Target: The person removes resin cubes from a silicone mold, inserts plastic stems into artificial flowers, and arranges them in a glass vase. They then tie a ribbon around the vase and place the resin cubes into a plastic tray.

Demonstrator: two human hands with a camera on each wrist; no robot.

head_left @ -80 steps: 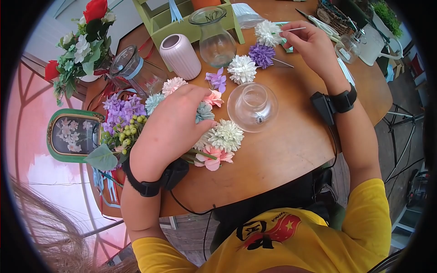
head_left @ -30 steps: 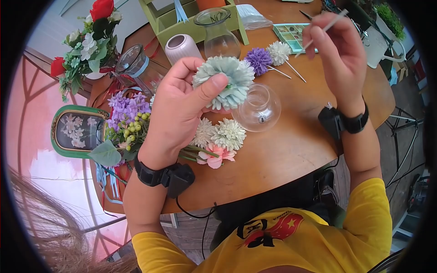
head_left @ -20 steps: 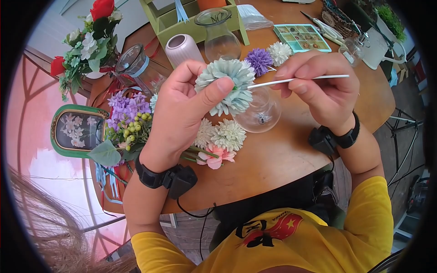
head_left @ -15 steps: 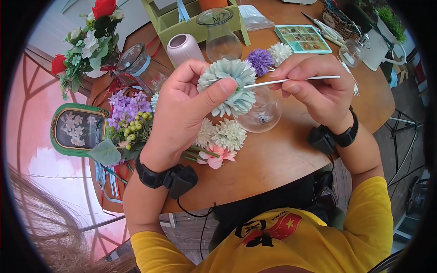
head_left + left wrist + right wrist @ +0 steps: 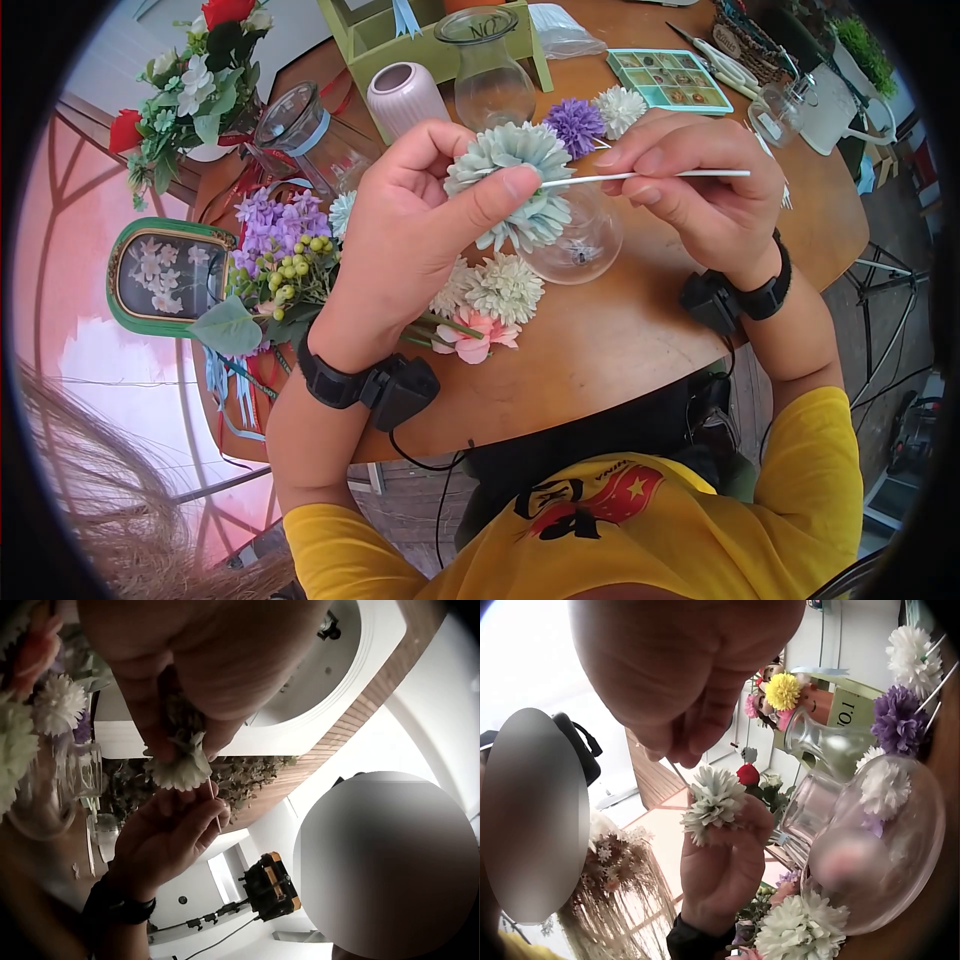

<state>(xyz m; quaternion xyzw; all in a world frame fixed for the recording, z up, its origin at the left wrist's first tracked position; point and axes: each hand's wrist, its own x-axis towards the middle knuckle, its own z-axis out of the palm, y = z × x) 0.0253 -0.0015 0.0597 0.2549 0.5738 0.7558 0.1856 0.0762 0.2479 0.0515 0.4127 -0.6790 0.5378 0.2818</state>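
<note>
A pale blue-green flower head (image 5: 530, 200) is pinched in the left hand (image 5: 410, 215), its underside turned to the right. The right hand (image 5: 700, 190) pinches a thin white stick (image 5: 715, 173), whose left end meets the green centre at the flower's back. In the left wrist view the flower (image 5: 180, 769) hangs between the left fingers, with the right hand (image 5: 169, 836) just below it. The right wrist view shows the flower (image 5: 714, 802) in front of the left hand (image 5: 724, 877), beneath the right hand (image 5: 686, 682). Whether the stick is inside the centre, I cannot tell.
Below the flower stands a round glass vase (image 5: 580, 250). White flowers (image 5: 505, 288) and a pink one (image 5: 478, 336) lie by the left wrist. Behind are a purple flower (image 5: 575, 127), a white one (image 5: 620, 108), a ribbed vase (image 5: 405, 100) and a compartment box (image 5: 670, 80).
The left hand has picked up the blue-green flower and raised it. The right hand has come in from the right and brought the stick to the flower's back; lately both have shifted slightly right.
</note>
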